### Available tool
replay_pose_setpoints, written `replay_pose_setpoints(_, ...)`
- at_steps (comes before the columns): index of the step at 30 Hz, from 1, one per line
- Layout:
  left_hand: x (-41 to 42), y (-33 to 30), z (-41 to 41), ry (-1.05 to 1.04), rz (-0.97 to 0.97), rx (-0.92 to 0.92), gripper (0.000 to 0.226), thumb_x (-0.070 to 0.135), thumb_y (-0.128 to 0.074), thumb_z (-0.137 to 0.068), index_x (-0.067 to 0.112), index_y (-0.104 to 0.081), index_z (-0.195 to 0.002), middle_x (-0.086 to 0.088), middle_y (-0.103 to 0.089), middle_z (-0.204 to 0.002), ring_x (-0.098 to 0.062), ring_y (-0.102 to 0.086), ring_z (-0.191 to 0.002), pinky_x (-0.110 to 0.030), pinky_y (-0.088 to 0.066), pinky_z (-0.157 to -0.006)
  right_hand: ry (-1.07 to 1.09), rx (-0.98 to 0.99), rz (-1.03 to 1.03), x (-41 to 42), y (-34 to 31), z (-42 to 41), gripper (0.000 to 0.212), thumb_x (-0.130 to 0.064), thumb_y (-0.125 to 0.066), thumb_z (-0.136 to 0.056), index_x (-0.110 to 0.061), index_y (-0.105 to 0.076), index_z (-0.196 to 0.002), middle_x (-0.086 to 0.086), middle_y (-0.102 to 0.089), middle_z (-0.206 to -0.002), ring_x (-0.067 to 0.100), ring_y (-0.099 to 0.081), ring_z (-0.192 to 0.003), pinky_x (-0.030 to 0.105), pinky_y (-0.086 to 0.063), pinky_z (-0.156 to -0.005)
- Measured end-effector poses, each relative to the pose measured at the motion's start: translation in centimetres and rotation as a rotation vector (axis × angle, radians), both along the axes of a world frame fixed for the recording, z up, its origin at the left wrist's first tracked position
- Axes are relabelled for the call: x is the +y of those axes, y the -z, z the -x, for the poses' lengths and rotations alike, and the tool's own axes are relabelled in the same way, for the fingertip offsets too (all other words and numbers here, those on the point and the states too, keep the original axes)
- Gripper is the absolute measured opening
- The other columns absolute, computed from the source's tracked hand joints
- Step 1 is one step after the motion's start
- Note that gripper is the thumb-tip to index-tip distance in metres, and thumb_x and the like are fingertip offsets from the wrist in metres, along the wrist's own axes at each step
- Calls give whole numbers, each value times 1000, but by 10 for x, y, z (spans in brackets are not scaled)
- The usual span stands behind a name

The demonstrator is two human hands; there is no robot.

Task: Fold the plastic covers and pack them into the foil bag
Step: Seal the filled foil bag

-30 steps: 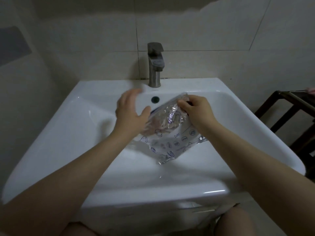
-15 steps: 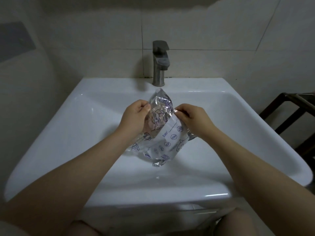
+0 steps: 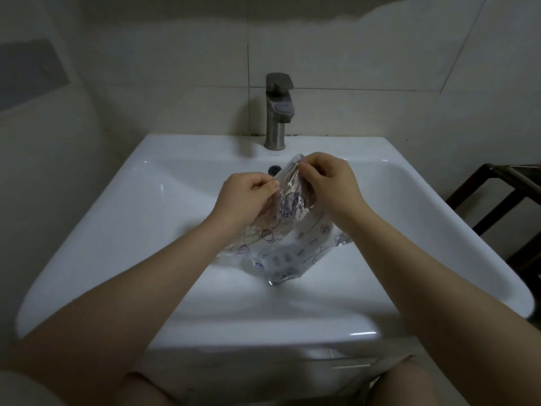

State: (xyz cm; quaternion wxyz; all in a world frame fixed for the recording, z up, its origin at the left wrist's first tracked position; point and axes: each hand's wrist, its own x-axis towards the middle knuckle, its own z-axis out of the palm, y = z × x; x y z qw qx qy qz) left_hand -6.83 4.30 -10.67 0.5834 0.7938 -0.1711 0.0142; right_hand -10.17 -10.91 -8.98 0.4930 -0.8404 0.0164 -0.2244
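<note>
A shiny foil bag [image 3: 288,244] with small blue printed icons hangs tilted over the white sink basin [image 3: 164,218], its lower corner close to the basin floor. My left hand [image 3: 248,197] pinches the bag's upper edge on the left side. On the right side my right hand [image 3: 328,180] pinches the same edge near the top corner. Crumpled clear plastic shows through the upper part of the bag, between my two hands. Whether the bag's mouth is open or sealed cannot be told.
A grey metal tap [image 3: 278,109] stands at the back of the sink, with the dark overflow hole [image 3: 274,170] just behind the bag. Tiled walls close in behind and on the left. A dark wooden rack [image 3: 497,200] stands at the right.
Both hands have lifted higher on the bag and closed in towards each other along its top edge. The bag now stands more upright over the basin.
</note>
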Motion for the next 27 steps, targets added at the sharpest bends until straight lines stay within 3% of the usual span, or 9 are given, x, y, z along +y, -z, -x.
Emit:
replay_pose_setpoints(2,-1,-9,-1,13,-13,-44,12,18,-64,-86,23,-70,-78,1,-68,-78,-15,-61,-73,-35,-51,-79,-7,-11,-99,1,-3,-3,24,-15,-57,-91,-25,-62,-69,-13,-55,-57,7,-47,-54,27,-39,-58)
replay_pose_setpoints(5,-8,-23,-2,17,3,-118,5,26,-66,-85,22,-68,-87,2,-67,-85,-13,-62,-81,-27,-50,-77,-70,12,-147,2,-5,-2,18,-10,-62,-87,-21,-63,-73,-6,-59,-60,10,-51,-55,28,-41,-57)
replay_pose_setpoints(9,-23,-29,-2,-13,-30,-211,3,21,-64,-87,20,-65,-84,14,-58,-74,1,-52,-64,-9,-40,-60,-92,-8,-203,4,-7,1,13,-5,-60,-87,-14,-61,-78,2,-59,-66,15,-52,-59,28,-42,-56)
replay_pose_setpoints(12,-27,-27,-3,-3,-28,-201,4,20,-64,-87,19,-66,-83,14,-59,-75,3,-51,-64,-5,-38,-58,-106,0,-237,0,-6,4,15,-7,-57,-90,-13,-60,-77,0,-56,-64,8,-49,-54,20,-41,-52)
replay_pose_setpoints(15,-26,-23,-4,18,-118,-187,6,21,-64,-87,17,-65,-83,15,-59,-74,3,-52,-68,-2,-39,-59,-33,-15,-332,-7,-5,7,16,-8,-54,-92,-13,-60,-78,2,-58,-68,11,-52,-59,24,-45,-55)
replay_pose_setpoints(18,-19,-13,-10,-10,-247,-180,7,21,-66,-86,19,-64,-80,16,-58,-74,-1,-53,-71,-5,-37,-59,129,-27,-457,-22,-7,5,16,-12,-52,-93,-15,-59,-79,1,-59,-71,9,-54,-60,21,-48,-54)
replay_pose_setpoints(21,-4,-2,-20,-49,-342,-159,5,20,-67,-85,17,-67,-81,8,-61,-77,-7,-53,-73,-12,-35,-58,236,-36,-547,-42,-8,3,16,-15,-53,-93,-16,-60,-79,-2,-58,-66,6,-52,-54,19,-44,-49)
replay_pose_setpoints(24,10,3,-28,-63,-419,-158,7,19,-67,-84,13,-69,-85,3,-63,-80,-11,-56,-78,-17,-33,-63,304,-14,-658,-64,-5,0,17,-17,-53,-93,-16,-60,-78,0,-57,-66,12,-52,-57,24,-45,-53)
replay_pose_setpoints(27,18,7,-33,-67,-433,-123,4,18,-66,-84,15,-66,-81,-3,-66,-78,-16,-61,-74,-19,-37,-58,327,-9,-736,-77,3,-3,17,-15,-55,-92,-15,-61,-76,3,-56,-67,18,-51,-62,30,-44,-58)
